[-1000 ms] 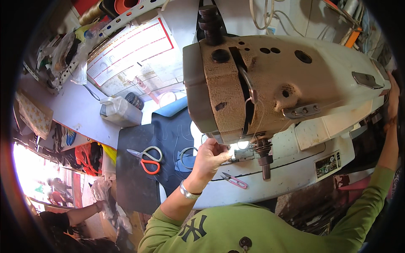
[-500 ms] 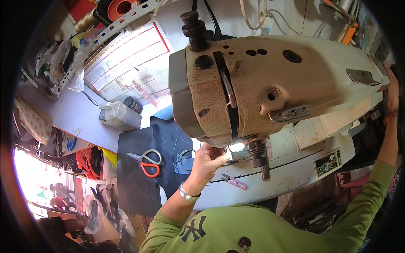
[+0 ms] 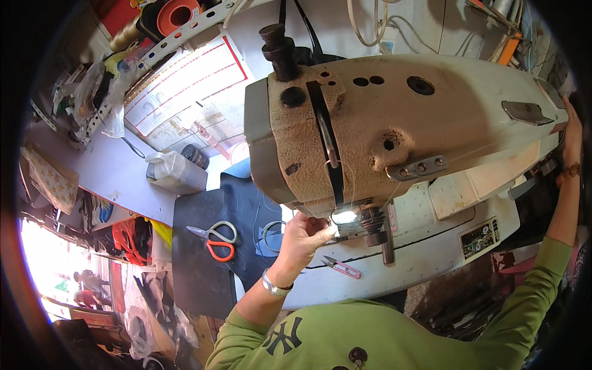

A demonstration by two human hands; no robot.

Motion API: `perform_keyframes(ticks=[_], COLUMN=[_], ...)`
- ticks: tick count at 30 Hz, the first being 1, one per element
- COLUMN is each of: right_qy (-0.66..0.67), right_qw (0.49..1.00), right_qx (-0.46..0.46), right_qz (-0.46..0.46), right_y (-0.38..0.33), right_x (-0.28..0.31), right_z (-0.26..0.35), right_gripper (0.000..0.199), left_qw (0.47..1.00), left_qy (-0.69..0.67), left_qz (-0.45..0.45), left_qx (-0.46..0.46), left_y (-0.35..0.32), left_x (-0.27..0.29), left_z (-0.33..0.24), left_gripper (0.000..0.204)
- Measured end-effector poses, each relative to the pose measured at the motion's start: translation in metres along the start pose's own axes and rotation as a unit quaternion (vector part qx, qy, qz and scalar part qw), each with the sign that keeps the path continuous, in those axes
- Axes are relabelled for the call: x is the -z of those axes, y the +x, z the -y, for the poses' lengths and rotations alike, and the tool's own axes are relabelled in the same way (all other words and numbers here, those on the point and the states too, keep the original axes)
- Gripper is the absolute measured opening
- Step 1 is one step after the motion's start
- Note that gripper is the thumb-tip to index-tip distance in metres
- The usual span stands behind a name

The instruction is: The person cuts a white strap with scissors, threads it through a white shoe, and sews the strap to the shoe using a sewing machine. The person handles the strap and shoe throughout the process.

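A tan-and-white sewing machine [image 3: 351,123] fills the upper middle. My left hand [image 3: 303,242], wearing a silver bracelet, is below its needle end, thumb and fingers pinched beside the bright lamp [image 3: 345,217]. What they pinch, if anything, is too small to make out. My right arm reaches to the machine's far right end, where my right hand [image 3: 573,132] curves round the handwheel; the fingertips are partly hidden. Thread runs from the take-up lever [image 3: 331,153] down to the needle area. Pink-handled thread snips [image 3: 345,269] lie right of my left wrist.
Orange-and-grey handled scissors [image 3: 221,242] rest on dark sheet material [image 3: 197,277] to the left. Behind stand a whitish plastic jug [image 3: 176,174] and a dark jar [image 3: 195,156]. A metal-framed opening [image 3: 480,239] showing small parts sits in the table at right.
The machine appears slightly lower and further left in the picture. Both hands keep nearly the same places, the left still pinched below the needle end.
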State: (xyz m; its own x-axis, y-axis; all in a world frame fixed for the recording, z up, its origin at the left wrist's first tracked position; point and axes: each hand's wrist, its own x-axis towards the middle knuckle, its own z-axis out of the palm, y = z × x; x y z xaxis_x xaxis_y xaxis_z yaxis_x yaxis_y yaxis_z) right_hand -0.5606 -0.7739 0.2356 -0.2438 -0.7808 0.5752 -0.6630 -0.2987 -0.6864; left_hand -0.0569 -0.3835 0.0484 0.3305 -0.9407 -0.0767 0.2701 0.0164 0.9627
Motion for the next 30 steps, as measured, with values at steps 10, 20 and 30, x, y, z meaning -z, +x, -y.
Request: perform_keyframes(ticks=[10, 20, 30], right_qy=[0.097, 0.337, 0.473], right_qw=[0.992, 0.868, 0.772], right_qx=[0.050, -0.362, -0.423], right_qz=[-0.069, -0.041, -0.002], right_y=[-0.117, -0.371, -0.359], right_x=[-0.009, -0.033, -0.062], right_z=[-0.020, -0.285, -0.284], right_gripper=[0.037, 0.049, 0.049], left_qw=[0.993, 0.977, 0.991], left_qy=[0.097, 0.193, 0.096], left_qz=[-0.047, -0.070, -0.052], left_qx=[-0.053, -0.062, -0.083], left_y=[0.000, 0.005, -0.008], left_x=[0.003, 0.009, -0.011], left_z=[0.000, -0.001, -0.014], left_gripper=[0.024, 0.051, 0.047])
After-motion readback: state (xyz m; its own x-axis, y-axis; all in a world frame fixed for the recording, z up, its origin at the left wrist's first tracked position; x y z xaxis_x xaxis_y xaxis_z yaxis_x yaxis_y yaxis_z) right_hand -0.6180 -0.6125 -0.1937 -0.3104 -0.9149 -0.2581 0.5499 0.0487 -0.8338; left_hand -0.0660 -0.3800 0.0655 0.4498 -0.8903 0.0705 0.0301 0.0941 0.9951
